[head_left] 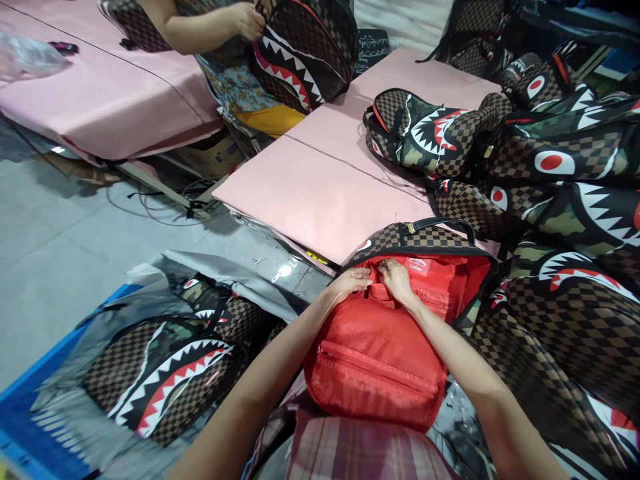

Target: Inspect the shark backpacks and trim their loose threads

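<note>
An unzipped backpack (440, 239) with a brown-and-black checkered outside lies in front of me, partly on my lap. Its red lining (385, 333) faces up, with a mesh panel and a zip on the lowered flap. Inside the opening, my left hand (354, 280) pinches a fold of the lining near the left edge. Close beside it, my right hand (396, 279) has its curled fingers closed on the same red cloth. Folds hide some fingertips. A black carry handle (440, 223) arches above the opening.
Finished-looking shark-mouth backpacks (570, 173) are piled on the right. A blue crate (30, 393) lined with grey plastic holds more bags at lower left. Across the pink table (310, 193), another person's hand (250, 21) holds a backpack (310, 47).
</note>
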Demonstrator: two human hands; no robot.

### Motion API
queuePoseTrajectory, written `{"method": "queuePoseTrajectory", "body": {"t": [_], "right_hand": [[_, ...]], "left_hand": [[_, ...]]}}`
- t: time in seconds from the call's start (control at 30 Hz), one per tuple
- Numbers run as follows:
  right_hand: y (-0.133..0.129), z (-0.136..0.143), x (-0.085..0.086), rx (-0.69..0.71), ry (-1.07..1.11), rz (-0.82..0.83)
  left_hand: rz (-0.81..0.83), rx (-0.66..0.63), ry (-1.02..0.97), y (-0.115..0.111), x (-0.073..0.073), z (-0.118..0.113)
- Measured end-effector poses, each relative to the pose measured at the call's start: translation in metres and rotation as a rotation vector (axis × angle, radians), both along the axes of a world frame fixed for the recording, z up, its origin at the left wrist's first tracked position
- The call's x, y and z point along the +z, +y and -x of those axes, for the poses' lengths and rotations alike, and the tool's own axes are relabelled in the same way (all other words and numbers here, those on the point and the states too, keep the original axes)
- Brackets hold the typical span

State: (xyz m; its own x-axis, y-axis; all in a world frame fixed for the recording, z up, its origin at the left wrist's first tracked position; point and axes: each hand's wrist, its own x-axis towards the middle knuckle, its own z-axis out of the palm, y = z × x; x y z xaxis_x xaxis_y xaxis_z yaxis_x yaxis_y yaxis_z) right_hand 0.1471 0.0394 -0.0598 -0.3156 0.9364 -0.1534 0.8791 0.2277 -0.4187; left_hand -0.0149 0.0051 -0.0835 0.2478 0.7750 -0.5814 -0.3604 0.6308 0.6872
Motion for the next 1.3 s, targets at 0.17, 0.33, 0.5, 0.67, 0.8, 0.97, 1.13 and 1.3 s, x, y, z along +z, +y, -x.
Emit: {"method": "queuePoseTrajectory", "body": {"t": [0.17, 0.33, 0.5, 0.67, 0.8, 0.97, 1.13, 1.3], "right_hand": [[0.0, -0.004, 0.005, 0.043, 0.035, 0.02], [0.001, 0.003, 0.006, -0.002, -0.003, 0.07], [0.004, 0.0, 0.007, -0.076, -0.014, 0.062], [-0.004, -0.012, 0.02, -0.09, -0.088, 0.009], [-0.011, -0.02, 0.027, -0.019, -0.164, -0.018], [-0.007, -0.029, 0.024, 0.079, -0.083, -0.011], [-0.004, -0.03, 0.021, 0.044, -0.063, 0.037], [-0.003, -0.026, 0.02, 0.036, -0.069, 0.059]], "left_hand": [[-0.006, 0.006, 0.003, -0.001, 0.002, 0.0], [-0.006, -0.005, 0.009, -0.001, 0.002, -0.002], [0.03, 0.015, 0.056, 0.003, 0.002, -0.004], [0.109, 0.015, 0.11, 0.009, -0.002, -0.007], [0.144, -0.013, 0.092, 0.013, -0.004, -0.006], [0.119, -0.008, 0.028, 0.011, -0.003, -0.003], [0.109, -0.004, -0.003, 0.01, -0.006, -0.002], [0.101, -0.003, -0.01, 0.01, -0.007, -0.002]]}}
